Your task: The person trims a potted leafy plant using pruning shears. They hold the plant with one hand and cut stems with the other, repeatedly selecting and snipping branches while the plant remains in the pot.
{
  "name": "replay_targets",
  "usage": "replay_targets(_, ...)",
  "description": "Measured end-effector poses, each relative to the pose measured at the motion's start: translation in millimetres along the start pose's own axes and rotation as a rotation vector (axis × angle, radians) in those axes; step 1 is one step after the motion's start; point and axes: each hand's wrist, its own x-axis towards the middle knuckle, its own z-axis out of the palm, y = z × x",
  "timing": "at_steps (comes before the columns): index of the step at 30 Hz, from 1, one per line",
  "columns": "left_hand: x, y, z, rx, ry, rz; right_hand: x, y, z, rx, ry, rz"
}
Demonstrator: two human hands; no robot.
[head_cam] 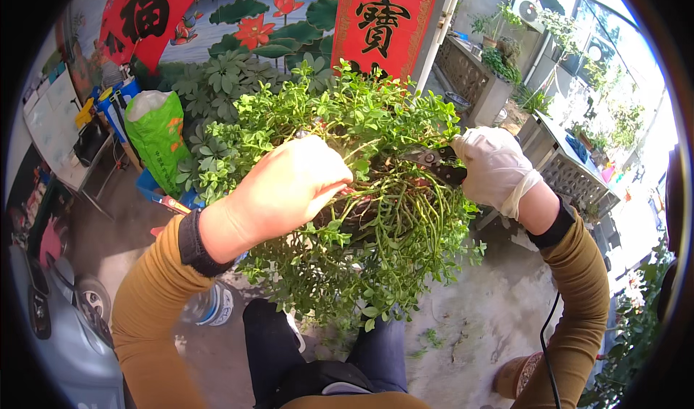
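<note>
A leafy green trailing plant [352,105] fills the space before me, with long bare stems [401,203] hanging over its near side. My right hand [490,162], in a thin white glove, grips pruning shears [434,162]. Their blades point left into the stems at the plant's middle. My left hand [293,186] looks bare and is brightly lit. Its fingers are curled in among the stems on the left side; the fingertips are partly hidden, and whether they pinch a stem is unclear.
A green sack [157,138] stands left, beside a blue sprayer [127,91]. A large clear bottle [214,306] is on the concrete floor near my legs. A terracotta pot [515,376] sits lower right, near a black cable [547,327]. A car [70,349] is lower left.
</note>
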Motion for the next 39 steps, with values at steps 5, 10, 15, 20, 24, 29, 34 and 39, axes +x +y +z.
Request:
replay_targets(5, 57.7, -26.9, 36.7, 0.178, -0.296, 0.216, 6.0, 15.4, 3.1, -0.083, 0.064, -0.067)
replay_targets(10, 87.7, -37.8, 82.0, 0.436, -0.456, 0.256, 4.6, 27.3, 11.0, -0.04, 0.098, -0.092)
replay_targets(15, 107.9, -43.5, 104.6, 0.532, -0.557, 0.202, -3.9, 34.1, 23.2, -0.018, 0.201, -0.159)
replay_targets(20, 121.2, -55.6, 87.8, 0.171, -0.749, 0.001, -11.1, 40.2, 24.3, 0.108, 0.233, -0.167)
replay_targets(24, 126.0, -58.1, 81.0, -0.027, -0.764, -0.041, -14.7, 44.7, 19.6, 0.165, 0.228, -0.188)
replay_targets(29, 123.1, -60.9, 79.4, -0.078, -0.745, -0.099, -17.3, 38.8, 20.1, 0.154, 0.185, -0.205)
replay_targets(34, 123.3, -64.5, 79.7, -0.067, -0.719, -0.091, -7.6, 36.5, 25.1, 0.2, 0.138, -0.227)
replay_targets(39, 124.0, -61.2, 77.7, -0.045, -0.651, -0.07, -5.0, 33.2, 17.1, 0.233, -0.008, -0.19)
